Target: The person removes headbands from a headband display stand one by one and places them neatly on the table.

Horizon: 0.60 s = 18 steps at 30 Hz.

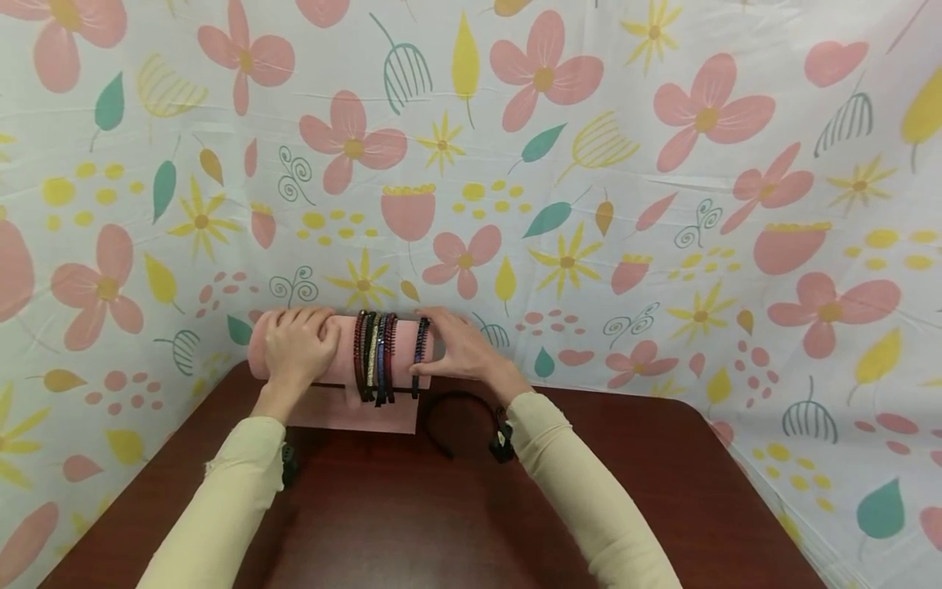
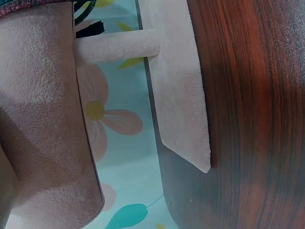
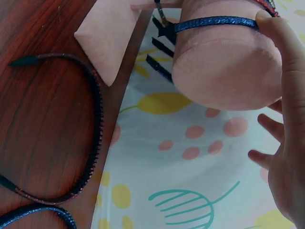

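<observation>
A pink plush headband stand (image 1: 340, 352), a padded roll on a post and flat base, stands at the back of the table. My left hand (image 1: 300, 343) grips the left part of the roll, fingers over its top. Several headbands (image 1: 375, 356), in dark red, gold, blue and black, sit side by side round its middle. Near the roll's right end is a blue headband (image 3: 217, 22). My right hand (image 1: 464, 348) holds this band, its thumb pressed on the near side; the other fingers reach behind the roll, partly hidden.
A dark headband with reddish trim (image 3: 97, 119) lies on the brown table (image 1: 397, 507) right of the stand. Part of another blue headband (image 3: 35, 210) lies beside it. A flower-patterned cloth (image 1: 662, 245) hangs behind the table.
</observation>
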Available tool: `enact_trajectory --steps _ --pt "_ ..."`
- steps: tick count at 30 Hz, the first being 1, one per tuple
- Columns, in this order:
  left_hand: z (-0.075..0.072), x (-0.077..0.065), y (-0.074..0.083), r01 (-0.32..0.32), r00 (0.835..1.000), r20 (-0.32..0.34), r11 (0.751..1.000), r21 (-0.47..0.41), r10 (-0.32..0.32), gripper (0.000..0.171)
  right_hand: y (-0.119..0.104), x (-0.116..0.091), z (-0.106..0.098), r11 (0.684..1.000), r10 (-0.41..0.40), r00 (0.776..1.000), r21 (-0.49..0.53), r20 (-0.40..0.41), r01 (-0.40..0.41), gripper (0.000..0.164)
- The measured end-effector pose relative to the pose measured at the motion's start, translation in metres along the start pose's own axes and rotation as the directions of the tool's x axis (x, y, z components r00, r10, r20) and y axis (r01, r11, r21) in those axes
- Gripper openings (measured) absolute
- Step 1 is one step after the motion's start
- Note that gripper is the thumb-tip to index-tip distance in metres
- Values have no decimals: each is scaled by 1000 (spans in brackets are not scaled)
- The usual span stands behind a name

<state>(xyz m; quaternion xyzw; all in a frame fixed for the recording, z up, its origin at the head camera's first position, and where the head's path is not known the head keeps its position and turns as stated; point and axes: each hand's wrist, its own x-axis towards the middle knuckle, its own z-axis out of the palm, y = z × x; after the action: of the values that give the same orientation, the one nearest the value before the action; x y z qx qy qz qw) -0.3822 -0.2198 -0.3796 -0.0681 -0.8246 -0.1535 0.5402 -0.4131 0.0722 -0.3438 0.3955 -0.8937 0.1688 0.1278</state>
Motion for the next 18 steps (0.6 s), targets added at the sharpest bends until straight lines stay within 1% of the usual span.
enact_trajectory --steps 4,7,11,14,18 --pt "1 1 0 -11 1000 -4 1000 4 11 36 7 -5 1 996 -47 999 75 -15 48 98" --pt "2 1 0 -18 1000 -9 1000 5 19 36 12 -9 2 990 -51 999 133 -14 53 94" --pt "1 2 0 -26 999 -34 1000 9 26 34 17 -15 4 984 -36 999 174 -9 37 92" --pt "0 2 0 -27 998 -50 1000 9 28 33 21 -21 4 980 -21 1000 197 -21 24 91" --pt "1 1 -1 -31 998 -47 999 8 31 33 27 -31 4 979 6 999 202 -44 3 90"
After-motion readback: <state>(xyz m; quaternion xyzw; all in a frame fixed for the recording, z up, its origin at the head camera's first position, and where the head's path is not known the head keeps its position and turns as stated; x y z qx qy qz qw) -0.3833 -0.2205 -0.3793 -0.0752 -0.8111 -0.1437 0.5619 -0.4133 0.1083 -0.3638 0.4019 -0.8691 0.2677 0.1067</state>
